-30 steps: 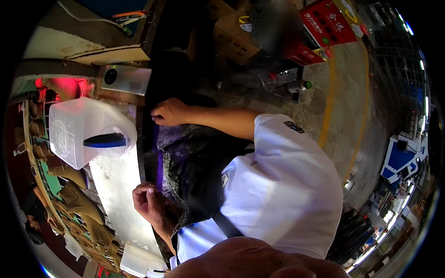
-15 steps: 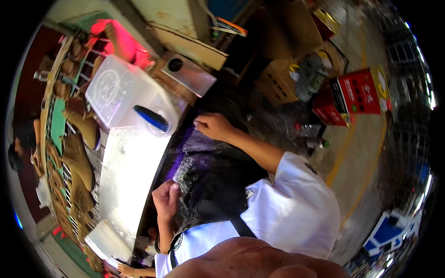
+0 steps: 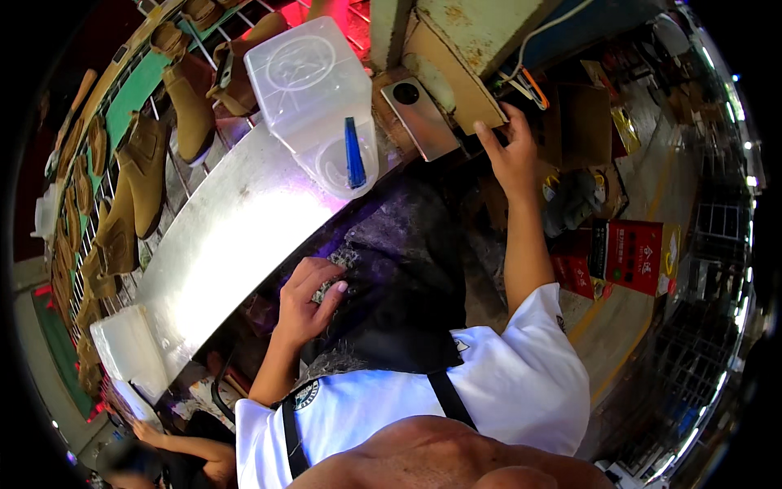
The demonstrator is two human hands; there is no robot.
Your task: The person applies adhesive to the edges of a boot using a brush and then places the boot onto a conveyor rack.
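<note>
My left hand (image 3: 311,300) is held over the black apron (image 3: 407,244), its fingers loosely bent and the thumb apart, with nothing plainly in it. Grey fluff clings to the apron beside that hand. My right hand (image 3: 513,151) is stretched out ahead to the right, thumb and fingers apart at the corner of a tan board (image 3: 456,69); whether it touches the board I cannot tell. Just beyond its fingertips is an orange-edged tool (image 3: 533,90). Left of this hand lies a flat silver plate-like thing with a black disc (image 3: 423,122).
A bright metal worktop (image 3: 220,236) carries a clear plastic tub (image 3: 305,69) with a blue brush (image 3: 353,155). Tan boots (image 3: 142,179) stand on a rack at left. Red boxes (image 3: 639,257) are on the floor at right. Another person's hand (image 3: 148,433) shows at lower left.
My right hand has moved from above the apron out to the board's corner. My left hand has loosened from a closed shape. The view has turned, shifting the tub rightward.
</note>
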